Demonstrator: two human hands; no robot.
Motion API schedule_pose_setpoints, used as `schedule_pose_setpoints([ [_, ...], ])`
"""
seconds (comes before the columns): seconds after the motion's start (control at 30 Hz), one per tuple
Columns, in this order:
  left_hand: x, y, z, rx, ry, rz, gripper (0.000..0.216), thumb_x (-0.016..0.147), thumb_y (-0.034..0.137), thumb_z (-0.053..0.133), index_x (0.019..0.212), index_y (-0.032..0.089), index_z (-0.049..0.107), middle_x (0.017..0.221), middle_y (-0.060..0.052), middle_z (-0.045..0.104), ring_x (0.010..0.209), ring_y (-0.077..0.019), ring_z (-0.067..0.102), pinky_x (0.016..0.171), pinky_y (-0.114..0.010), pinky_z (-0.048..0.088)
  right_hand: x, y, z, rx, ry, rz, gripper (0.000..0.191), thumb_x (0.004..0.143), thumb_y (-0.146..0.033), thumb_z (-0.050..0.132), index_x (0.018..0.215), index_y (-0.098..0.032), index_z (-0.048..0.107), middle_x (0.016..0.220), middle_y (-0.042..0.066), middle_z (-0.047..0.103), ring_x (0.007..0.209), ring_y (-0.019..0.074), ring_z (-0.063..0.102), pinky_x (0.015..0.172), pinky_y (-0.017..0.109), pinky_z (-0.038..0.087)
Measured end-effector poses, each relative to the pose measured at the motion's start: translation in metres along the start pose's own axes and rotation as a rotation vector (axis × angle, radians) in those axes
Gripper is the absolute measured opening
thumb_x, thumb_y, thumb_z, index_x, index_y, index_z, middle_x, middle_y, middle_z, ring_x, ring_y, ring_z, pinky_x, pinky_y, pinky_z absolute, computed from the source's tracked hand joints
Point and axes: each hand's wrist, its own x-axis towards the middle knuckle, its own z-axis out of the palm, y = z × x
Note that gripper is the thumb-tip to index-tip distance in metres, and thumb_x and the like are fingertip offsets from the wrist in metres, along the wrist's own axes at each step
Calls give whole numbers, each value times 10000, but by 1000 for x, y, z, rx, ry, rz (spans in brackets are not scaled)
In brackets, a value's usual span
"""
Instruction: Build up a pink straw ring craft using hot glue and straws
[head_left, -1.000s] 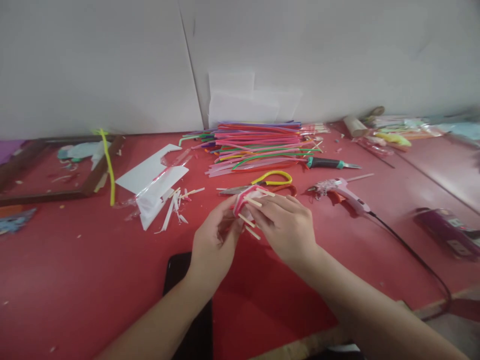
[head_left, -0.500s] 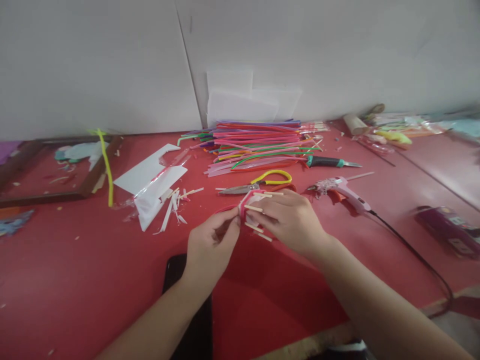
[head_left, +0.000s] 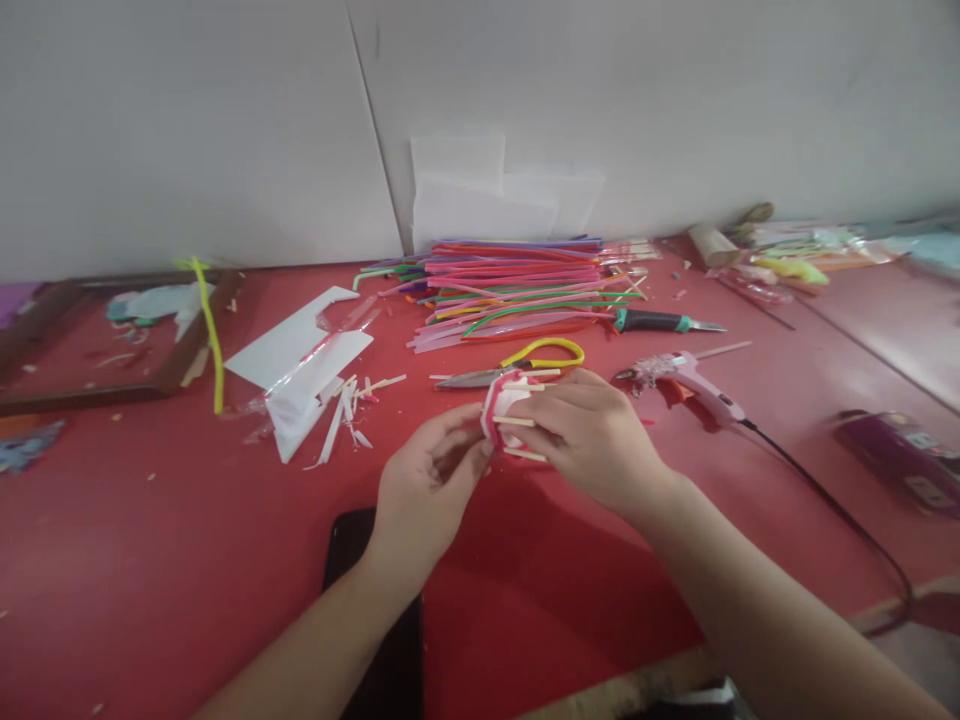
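Head view: the left hand (head_left: 420,485) and right hand (head_left: 600,440) both grasp a pink-and-white piece (head_left: 513,403) with sticks, before the scissors (head_left: 471,380); a glue gun (head_left: 697,382) lies right of the scissors; coloured strips (head_left: 517,272) behind.

dim, flat light | soft shadow on red table (head_left: 555,570) | pale sheen right | edges blurred

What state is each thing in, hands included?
Craft piece, held up, sticks projecting
Left hand, pinching the craft piece
Right hand, fingers bent against the craft piece, grip unclear
Scissors, lying down, partly hidden
Glue gun, lying on its side, power unclear
Coloured strips, loosely piled
White sheet, notched
Black-handled tool, lying down
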Motion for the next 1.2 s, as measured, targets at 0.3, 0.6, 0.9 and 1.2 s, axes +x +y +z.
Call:
schedule_pose_setpoints([
  [0.3, 0, -3, -1, -5, -16, 13, 353, 841, 359, 753, 1170, 231, 742, 1113, -84, 805, 996, -243, 772, 838, -365, 659, 4, -4, 0, 35, -45, 4, 223, 1006, -236, 536, 892, -215, 726, 807, -11, 765, 706, 134, 651, 739, 302, 384],
  [0.6, 0, -3, -2, 22, 9, 16, 357, 846, 351, 748, 1175, 214, 734, 1091, -87, 809, 988, -228, 772, 822, -326, 656, 1, -8, 2, 39, -55, 43, 285, 949, -82, 482, 939, -203, 739, 960, 42, 772, 884, 180, 686, 789, 306, 436],
  [0.9, -2, -4, -3, 103, 11, 66, 317, 847, 357, 745, 1135, 226, 724, 1087, -78, 803, 1013, -232, 762, 883, -347, 633, 0, -15, 10, 41, 34, 115, 190, 951, -169, 585, 823, -227, 714, 771, -23, 750, 716, 141, 655, 739, 283, 401],
  [1.2, 1, -2, -3, 123, 35, -3, 252, 796, 329, 773, 1011, 222, 693, 982, -58, 810, 901, -201, 764, 764, -287, 611, -3, -21, 14, 4, 60, 93, 245, 942, -130, 559, 740, -213, 669, 680, -35, 715, 580, 119, 544, 712, 277, 365],
])
